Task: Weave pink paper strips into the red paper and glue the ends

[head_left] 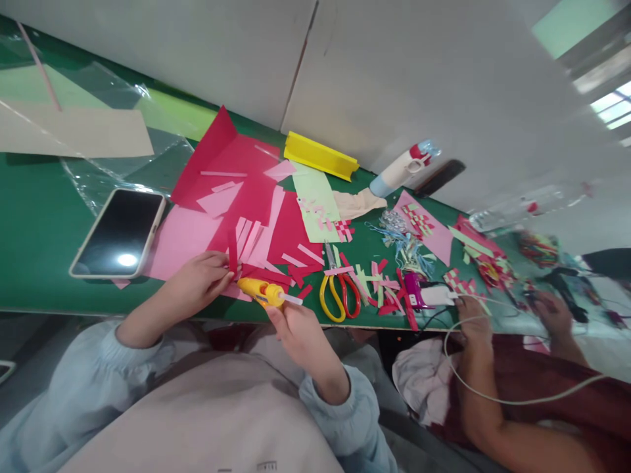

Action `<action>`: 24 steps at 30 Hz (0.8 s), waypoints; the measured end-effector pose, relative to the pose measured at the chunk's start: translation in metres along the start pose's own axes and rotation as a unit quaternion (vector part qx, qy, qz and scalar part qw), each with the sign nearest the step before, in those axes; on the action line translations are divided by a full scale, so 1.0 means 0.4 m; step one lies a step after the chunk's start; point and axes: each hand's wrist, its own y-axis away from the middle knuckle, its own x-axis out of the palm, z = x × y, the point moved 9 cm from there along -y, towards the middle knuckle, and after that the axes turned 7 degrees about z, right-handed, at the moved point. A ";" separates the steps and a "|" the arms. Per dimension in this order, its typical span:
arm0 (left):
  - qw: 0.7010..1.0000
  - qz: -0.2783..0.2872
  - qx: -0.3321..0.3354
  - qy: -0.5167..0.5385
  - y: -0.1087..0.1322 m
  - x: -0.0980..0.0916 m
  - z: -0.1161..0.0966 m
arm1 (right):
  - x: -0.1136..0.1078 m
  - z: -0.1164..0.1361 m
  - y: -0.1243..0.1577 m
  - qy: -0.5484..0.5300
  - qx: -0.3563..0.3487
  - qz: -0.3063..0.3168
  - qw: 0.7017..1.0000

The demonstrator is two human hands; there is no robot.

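Observation:
My right hand [296,322] is closed around a yellow glue gun [261,291], a pale glue stick poking out of its back end. The gun's nozzle points left, close to the fingers of my left hand [210,279]. Those fingers pinch a narrow red paper strip [233,249] that stands upright. Beneath both hands lie pink paper [185,240] and red paper [256,180], with several loose pink strips [251,240] on top. Scissors [340,295] with a yellow and a red handle rest right of the glue gun.
A phone [121,233] lies left on the green table [39,263]. A yellow tray [320,156] and a bottle [399,174] stand near the wall. Cut strips [384,286] and a purple-and-white device [426,294] lie right, beside a co-worker's hands [473,318].

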 end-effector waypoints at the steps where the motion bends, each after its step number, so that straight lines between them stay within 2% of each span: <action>1: 1.000 0.000 0.001 0.001 0.000 0.000 0.000 | 0.000 -0.001 0.000 0.001 0.000 0.000 1.000; 16: 1.000 -0.001 -0.012 0.003 0.006 0.013 0.019 | 0.000 0.010 0.006 -0.016 -0.036 -0.014 0.999; 24: 1.000 -0.016 0.005 -0.020 0.004 -0.003 0.008 | -0.055 -0.014 0.032 -0.063 -0.021 -0.026 0.997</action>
